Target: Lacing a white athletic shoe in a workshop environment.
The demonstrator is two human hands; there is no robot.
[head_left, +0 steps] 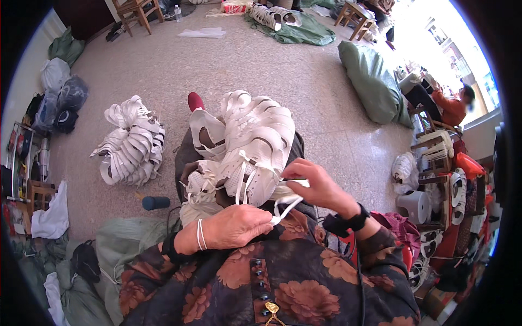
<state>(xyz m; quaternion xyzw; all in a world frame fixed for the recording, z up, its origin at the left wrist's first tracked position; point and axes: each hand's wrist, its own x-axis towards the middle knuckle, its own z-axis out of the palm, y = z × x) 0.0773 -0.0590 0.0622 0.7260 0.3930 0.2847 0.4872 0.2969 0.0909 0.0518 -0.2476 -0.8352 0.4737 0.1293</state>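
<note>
A bundle of white shoe uppers [258, 136], nested one in another, lies across my lap, with thin white laces tied in a bow on the nearest one. More white uppers [200, 182] rest against its left side. My left hand [236, 225], close to my body, is closed on a flat white shoelace [287, 206] that loops out past its fingertips. To the right of the bundle, the fingers of my right hand [312, 185] curl around the other part of this lace. Exactly where those fingertips pinch is partly hidden.
Another pile of white uppers [133, 144] sits on the floor to the left, near a dark blue cylinder [155, 203]. A stuffed green sack [375, 84] lies ahead on the right. Beyond it a person in orange [451, 106] sits. Wooden chairs [432, 146] and a white stool [414, 204] stand right.
</note>
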